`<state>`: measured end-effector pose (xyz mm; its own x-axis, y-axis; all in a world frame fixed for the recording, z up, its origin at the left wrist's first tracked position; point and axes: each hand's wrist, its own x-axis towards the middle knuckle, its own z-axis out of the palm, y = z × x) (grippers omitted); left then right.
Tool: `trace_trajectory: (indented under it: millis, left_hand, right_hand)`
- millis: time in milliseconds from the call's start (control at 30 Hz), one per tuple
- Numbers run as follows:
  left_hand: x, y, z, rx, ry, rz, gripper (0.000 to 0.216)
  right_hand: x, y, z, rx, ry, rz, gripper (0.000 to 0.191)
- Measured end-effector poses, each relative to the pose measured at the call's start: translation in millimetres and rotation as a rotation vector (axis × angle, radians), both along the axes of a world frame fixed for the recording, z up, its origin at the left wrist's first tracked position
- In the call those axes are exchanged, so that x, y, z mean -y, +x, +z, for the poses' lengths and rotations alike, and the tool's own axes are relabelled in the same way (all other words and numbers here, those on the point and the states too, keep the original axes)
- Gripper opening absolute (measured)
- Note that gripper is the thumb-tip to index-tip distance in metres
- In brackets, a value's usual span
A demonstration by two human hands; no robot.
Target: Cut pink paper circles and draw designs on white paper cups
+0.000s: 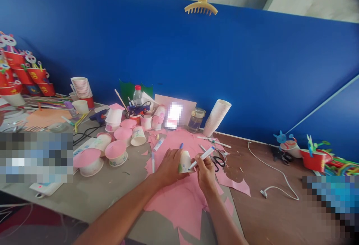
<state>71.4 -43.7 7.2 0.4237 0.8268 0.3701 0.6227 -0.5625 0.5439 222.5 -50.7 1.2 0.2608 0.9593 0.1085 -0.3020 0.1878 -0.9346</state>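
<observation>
My left hand (169,168) is wrapped round a white paper cup (184,161) with a printed pattern, held over pink paper (179,204). In my right hand (205,173) is a white marker with a blue end (206,153), its lower tip close to the cup's side. Whether the tip touches the cup I cannot tell. Black-handled scissors (219,162) lie just right of my right hand. A small blue cap (181,146) shows behind the cup. Left of it lie a glue stick (158,144) and a thin pen (153,162) on the paper.
Several paper cups with pink discs (116,150) stand on the left. Behind are a lit phone (174,115), a glass jar (196,120) and a leaning cup stack (217,117). A white cable (276,170) crosses the brown table at right. A blue partition (179,58) rises behind.
</observation>
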Motion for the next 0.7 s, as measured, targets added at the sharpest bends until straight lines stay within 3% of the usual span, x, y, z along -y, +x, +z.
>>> trace_trajectory:
  millis: [700]
  left_hand:
    - [0.0, 1.2, 1.9, -0.027, -0.004, 0.004, 0.064]
  right_hand:
    - [0.5, 0.4, 0.0, 0.047, 0.002, 0.004, 0.029]
